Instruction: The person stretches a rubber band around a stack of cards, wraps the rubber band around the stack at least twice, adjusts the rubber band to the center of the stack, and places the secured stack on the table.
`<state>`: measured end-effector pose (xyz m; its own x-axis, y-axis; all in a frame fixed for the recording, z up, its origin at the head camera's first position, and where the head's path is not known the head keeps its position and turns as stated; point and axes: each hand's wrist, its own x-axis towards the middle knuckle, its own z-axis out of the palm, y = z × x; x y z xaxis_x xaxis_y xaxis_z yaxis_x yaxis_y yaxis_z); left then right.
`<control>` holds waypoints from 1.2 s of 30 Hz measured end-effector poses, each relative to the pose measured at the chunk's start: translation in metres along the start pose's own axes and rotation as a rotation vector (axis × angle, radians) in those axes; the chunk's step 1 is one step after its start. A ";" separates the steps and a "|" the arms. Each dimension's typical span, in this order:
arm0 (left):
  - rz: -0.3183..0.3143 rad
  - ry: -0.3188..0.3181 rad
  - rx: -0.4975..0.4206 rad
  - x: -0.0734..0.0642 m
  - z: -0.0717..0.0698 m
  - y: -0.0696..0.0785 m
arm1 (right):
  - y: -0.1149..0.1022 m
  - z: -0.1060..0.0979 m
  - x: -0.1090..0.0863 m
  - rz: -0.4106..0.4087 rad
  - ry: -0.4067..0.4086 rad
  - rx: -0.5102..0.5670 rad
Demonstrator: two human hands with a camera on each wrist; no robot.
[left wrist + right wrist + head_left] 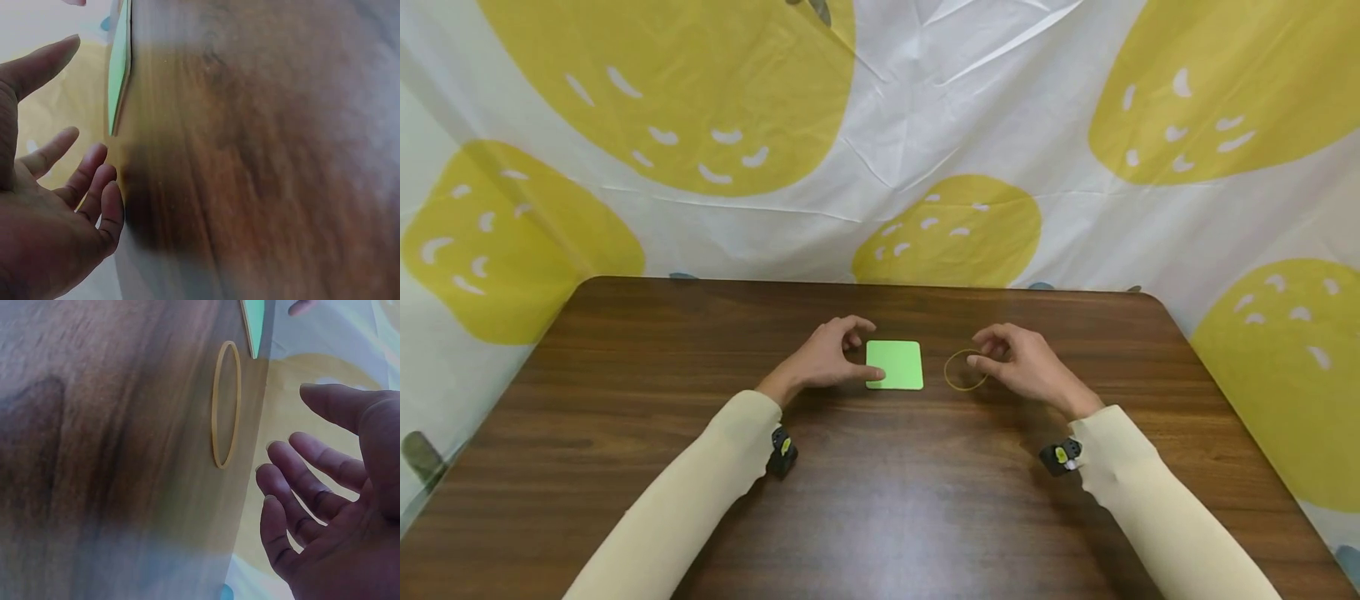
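Left hand [822, 357], loosely spread and empty, is at the pad's [898, 362] left; right hand [1024, 364], likewise, near the band [214, 411], right of the pad. Both seem light: pinch stiffish pad edges, springy band rim.

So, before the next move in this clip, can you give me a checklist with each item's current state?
1. Left hand free: ok, it holds nothing.
2. Right hand free: ok, it holds nothing either.
3. Green square flat on the table: ok.
4. Yellow band clear of the square: ok, bare wood shows between them.
5. Yellow band in a hand: not ok, it lies on the table beside the right hand.
6. Anything under the green square: cannot tell, its underside is hidden.
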<state>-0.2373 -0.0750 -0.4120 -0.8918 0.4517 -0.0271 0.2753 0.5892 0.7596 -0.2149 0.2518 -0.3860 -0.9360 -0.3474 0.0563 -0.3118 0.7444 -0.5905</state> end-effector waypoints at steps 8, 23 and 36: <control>-0.050 -0.024 0.008 0.007 0.005 -0.001 | 0.002 0.000 -0.002 -0.001 0.006 -0.011; -0.059 -0.060 0.053 0.006 0.007 0.000 | 0.014 -0.003 0.004 0.058 -0.047 -0.012; -0.146 -0.059 0.080 0.011 0.007 0.010 | 0.020 -0.003 0.011 0.150 -0.073 0.015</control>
<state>-0.2417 -0.0594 -0.4089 -0.9022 0.3950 -0.1735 0.1742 0.7014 0.6911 -0.2323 0.2644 -0.3945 -0.9574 -0.2736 -0.0920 -0.1661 0.7829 -0.5996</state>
